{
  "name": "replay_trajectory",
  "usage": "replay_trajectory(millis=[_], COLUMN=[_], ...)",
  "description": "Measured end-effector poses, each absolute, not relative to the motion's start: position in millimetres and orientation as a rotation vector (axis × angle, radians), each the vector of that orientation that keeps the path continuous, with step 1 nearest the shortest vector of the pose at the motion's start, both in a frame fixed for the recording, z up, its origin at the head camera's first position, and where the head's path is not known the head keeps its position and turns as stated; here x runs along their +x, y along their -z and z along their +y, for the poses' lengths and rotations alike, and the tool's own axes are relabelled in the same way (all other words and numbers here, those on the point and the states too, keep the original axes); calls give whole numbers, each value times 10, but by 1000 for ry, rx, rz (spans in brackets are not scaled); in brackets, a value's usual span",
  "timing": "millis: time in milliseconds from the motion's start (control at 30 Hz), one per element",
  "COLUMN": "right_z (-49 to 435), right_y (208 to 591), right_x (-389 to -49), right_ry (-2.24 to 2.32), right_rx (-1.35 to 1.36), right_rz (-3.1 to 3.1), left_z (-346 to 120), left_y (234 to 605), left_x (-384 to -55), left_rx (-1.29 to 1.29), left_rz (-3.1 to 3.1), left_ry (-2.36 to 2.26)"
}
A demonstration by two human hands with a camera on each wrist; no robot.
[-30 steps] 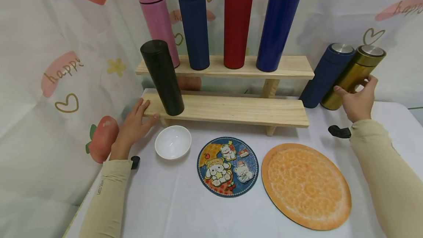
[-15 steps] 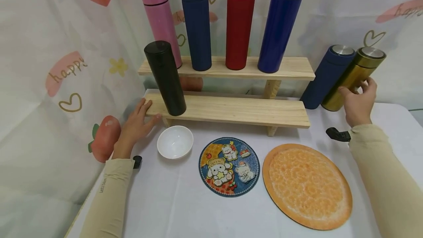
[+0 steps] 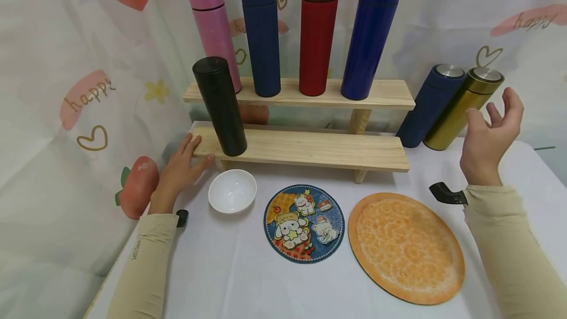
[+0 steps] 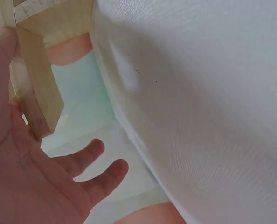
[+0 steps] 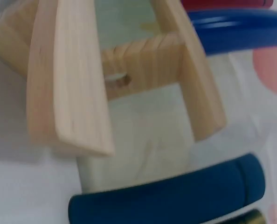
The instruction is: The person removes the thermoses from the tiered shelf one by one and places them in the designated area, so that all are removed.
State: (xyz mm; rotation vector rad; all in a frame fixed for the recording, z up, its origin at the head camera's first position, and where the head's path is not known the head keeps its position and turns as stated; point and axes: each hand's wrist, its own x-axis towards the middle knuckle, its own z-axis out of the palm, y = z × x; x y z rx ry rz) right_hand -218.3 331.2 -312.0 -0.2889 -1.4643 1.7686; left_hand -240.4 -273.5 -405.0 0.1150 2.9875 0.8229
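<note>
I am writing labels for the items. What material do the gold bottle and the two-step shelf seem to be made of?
The gold bottle looks like metal with a glossy gold finish and a silver cap, judging by its reflections. The two-step shelf looks like pale unpainted wood, since grain lines show.

a white tabletop carries a wooden two-step shelf at centre, a white bowl, two round mats in the lower middle.

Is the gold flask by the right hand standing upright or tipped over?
Upright: the gold flask stands on the table, lid on top, beside the open right hand.
</note>
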Motion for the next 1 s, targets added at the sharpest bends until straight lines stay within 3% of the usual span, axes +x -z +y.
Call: replay_trajectory(millis=[567,1000], right_z=[2375,1590], right_y=[3216,3258], right_x=[-1978,-2030], right_ry=[-1807,-1931], right_rx=[177,456], right_rz=[-1602,-1752], left_z=[-2730,-2743], left_y=[4078,4071], left_x=[-2432,-2425], left_rx=[97,97], left_rz=[3000,3003], left_ry=[-820,-810])
